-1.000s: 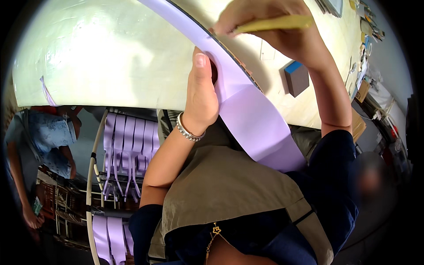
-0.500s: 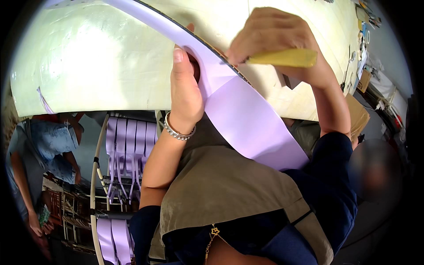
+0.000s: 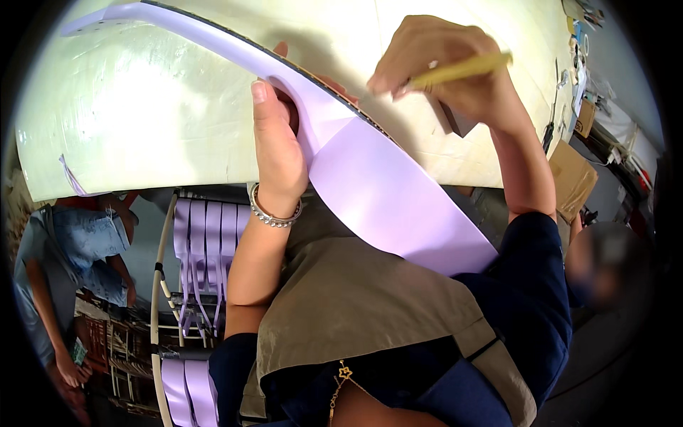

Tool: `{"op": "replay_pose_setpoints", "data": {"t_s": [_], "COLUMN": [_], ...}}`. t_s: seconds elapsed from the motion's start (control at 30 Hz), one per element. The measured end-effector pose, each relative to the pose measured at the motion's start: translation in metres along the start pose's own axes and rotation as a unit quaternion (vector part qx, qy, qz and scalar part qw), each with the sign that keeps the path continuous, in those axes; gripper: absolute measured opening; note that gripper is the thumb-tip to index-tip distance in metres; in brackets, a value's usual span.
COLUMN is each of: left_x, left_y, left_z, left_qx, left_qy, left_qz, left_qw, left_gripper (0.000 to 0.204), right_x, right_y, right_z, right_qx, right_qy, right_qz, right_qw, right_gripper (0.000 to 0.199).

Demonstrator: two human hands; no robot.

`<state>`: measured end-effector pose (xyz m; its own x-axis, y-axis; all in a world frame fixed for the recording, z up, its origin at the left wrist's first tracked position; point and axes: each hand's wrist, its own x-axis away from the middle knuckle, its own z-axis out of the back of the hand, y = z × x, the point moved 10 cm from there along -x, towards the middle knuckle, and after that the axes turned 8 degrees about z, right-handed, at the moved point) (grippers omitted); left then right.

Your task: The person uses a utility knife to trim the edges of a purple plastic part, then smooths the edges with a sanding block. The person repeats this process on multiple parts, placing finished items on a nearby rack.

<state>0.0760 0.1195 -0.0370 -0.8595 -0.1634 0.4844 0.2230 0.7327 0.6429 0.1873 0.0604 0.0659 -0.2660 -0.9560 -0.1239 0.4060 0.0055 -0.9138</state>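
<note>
Since the earlier frames, our left hand (image 3: pixel 279 153) has slid up the lilac strip (image 3: pixel 384 192) toward 11 o'clock, and our right hand (image 3: pixel 445 67) has lifted away toward 1 o'clock, so the strip now shows more of its long curved end reaching to the far left of the table (image 3: pixel 142 114).

Left hand: fingers curled round the strip's near edge, thumb flat on top, clamping it to the table. A bead bracelet (image 3: pixel 274 213) sits at the wrist.

Right hand: fingers pinched narrowly on a yellow pencil (image 3: pixel 462 69), which points toward 3 o'clock and hangs above the strip's dark upper edge, apparently not touching it.

Strip: it runs from 10 o'clock across the table, widens under the left hand and drapes off the table edge onto our lap at 4 o'clock.

We judge that the grip has been reset farther along the strip, with the pencil raised between strokes.

At 8 o'clock, below the table, more lilac strips (image 3: pixel 206 242) hang on a white rack (image 3: pixel 158 313); another person in a denim top (image 3: pixel 78 249) stands beside it. A cardboard box (image 3: pixel 573 178) lies at 3 o'clock.
</note>
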Motion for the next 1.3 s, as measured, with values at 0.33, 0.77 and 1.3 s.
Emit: {"op": "replay_pose_setpoints", "data": {"t_s": [0.33,0.77,1.3], "left_x": [0.001,-0.001,0.002], "left_y": [0.007,0.001,0.005], "left_z": [-0.006,0.0,-0.003], "left_qx": [-0.069,-0.056,-0.059], "left_qy": [0.003,0.038,0.044], "left_qz": [0.026,0.029,0.028], "left_qw": [0.997,0.997,0.997], "left_gripper": [0.082,0.061,0.075], "right_x": [0.133,0.109,0.052], "right_y": [0.091,0.021,-0.01], "right_z": [0.092,0.042,-0.009], "right_qx": [0.263,0.207,0.219], "right_qy": [0.19,0.149,0.079], "right_qz": [-0.424,-0.183,-0.171], "right_qw": [0.846,0.949,0.957], "right_gripper": [0.053,0.062,0.036]}}
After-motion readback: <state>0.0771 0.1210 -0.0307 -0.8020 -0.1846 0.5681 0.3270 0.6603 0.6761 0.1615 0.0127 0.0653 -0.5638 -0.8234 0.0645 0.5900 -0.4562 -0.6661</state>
